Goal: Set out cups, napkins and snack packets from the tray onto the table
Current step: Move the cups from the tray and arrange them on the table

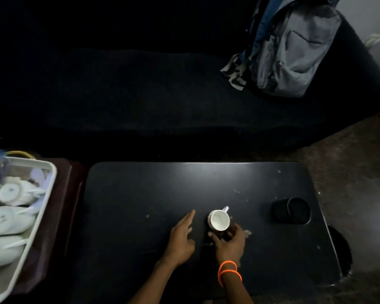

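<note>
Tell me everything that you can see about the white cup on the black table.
The white cup looks ceramic and glossy. It stands upright with its mouth open to the camera, and seems empty. Its small handle points up and right, away from the person. It stands on the dark table, near the front middle. The right hand curls around its near side; the left hand lies beside it, apart.

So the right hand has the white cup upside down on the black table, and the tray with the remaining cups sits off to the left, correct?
Not quite. In the head view the white cup stands mouth up, its pale inside showing, with the right hand at its near side on the black table. The tray with the remaining cups does sit to the left.
</note>
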The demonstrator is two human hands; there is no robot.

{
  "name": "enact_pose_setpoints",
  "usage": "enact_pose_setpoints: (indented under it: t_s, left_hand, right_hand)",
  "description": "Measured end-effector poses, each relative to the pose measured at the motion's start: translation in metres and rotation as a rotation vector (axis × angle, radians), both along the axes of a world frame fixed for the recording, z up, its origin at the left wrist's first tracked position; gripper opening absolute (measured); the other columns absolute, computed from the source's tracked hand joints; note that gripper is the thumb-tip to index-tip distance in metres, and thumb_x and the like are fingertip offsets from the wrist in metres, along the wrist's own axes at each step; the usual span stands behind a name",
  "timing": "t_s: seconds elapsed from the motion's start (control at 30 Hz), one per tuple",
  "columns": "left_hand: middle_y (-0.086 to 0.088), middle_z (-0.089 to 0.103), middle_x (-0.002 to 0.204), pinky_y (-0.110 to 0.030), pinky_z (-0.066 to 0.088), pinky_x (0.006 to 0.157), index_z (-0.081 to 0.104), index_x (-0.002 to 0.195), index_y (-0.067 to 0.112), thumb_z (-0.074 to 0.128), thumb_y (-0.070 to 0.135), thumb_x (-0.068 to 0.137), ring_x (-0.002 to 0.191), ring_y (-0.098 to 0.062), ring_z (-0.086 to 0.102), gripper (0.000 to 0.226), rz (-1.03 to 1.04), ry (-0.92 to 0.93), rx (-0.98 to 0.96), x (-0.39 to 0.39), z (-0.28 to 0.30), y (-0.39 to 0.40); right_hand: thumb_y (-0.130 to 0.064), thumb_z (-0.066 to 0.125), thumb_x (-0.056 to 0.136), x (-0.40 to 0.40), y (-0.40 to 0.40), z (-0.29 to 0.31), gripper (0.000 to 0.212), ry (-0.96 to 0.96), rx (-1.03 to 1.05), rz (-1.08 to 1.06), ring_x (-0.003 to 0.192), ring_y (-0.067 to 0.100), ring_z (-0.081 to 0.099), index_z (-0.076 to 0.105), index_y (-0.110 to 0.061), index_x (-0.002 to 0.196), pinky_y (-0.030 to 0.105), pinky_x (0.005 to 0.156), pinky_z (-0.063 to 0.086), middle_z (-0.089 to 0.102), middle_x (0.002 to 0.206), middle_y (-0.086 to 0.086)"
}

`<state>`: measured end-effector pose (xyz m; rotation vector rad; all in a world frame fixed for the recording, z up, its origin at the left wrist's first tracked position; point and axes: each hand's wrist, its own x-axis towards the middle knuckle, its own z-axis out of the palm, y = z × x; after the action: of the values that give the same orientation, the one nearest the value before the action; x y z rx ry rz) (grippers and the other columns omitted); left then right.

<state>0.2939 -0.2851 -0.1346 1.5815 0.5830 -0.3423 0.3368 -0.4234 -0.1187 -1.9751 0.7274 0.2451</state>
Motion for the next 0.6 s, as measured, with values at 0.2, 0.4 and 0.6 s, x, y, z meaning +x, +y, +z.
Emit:
enact_pose_setpoints:
  t_s: [0.2, 0.4, 0.6]
  left_hand:
    - [-0.005, 0.071, 0.128, -0.012, 0.055, 0.079, 0.063, 0.128, 0.028, 0.063, -0.014, 0.081, 0.097, 0.000, 0.070, 0.063, 0.334, 0.011, 0.210, -0.072, 0.020, 0.079]
    - [0.012, 0.069, 0.100, -0.036, 0.060, 0.078, 0.071, 0.117, 0.032, 0.067, 0.012, 0.086, 0.083, -0.010, 0.069, 0.037, 0.668, -0.098, 0.652, -0.178, 0.069, 0.199]
    - [-0.011, 0.051, 0.124, -0.051, 0.054, 0.094, 0.061, 0.130, 0.015, 0.064, 0.038, 0.095, 0.107, -0.036, 0.060, 0.042, 1.042, 0.075, 0.960, -0.260, 0.083, 0.302]
  right_hand:
    - [-0.002, 0.090, 0.067, -0.064, 0.052, 0.007, 0.054, 0.173, -0.117, -0.046, 0.097, 0.040, 0.062, 0.061, 0.012, 0.111, 0.036, 0.085, 0.044, 0.062, 0.107, 0.034]
    - [-0.013, 0.084, 0.078, -0.126, 0.193, 0.032, 0.038, 0.173, 0.061, 0.573, 0.087, 0.027, 0.067, 0.068, -0.002, 0.110, 0.025, 0.081, 0.047, 0.070, 0.104, 0.016]
    - [-0.023, 0.077, 0.081, -0.164, 0.325, 0.076, 0.026, -0.134, 0.198, 1.132, 0.093, 0.017, 0.064, 0.073, -0.013, 0.105, 0.030, 0.087, 0.052, 0.067, 0.100, 0.002]
